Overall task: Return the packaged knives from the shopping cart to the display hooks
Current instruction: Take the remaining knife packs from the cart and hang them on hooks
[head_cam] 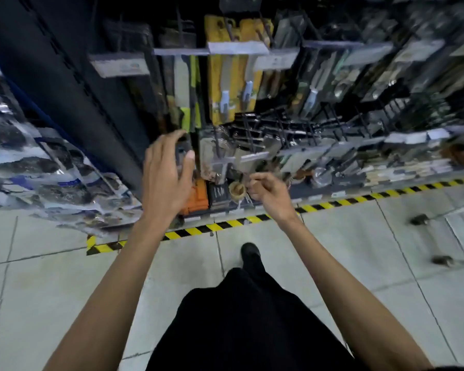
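Yellow carded knives (227,76) on hooks

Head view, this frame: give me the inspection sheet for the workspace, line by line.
Surface: grey tiled floor with a yellow-black hazard strip along the rack base.
Job's things: packaged knives hang on display hooks; cart only partly seen, cart wheels at right.
Clutter: orange box on the bottom shelf.
Grippers: left hand open, empty; right hand pinched, contents unclear.
Cables: nothing seen.
Surroundings: glossy bagged goods at left.
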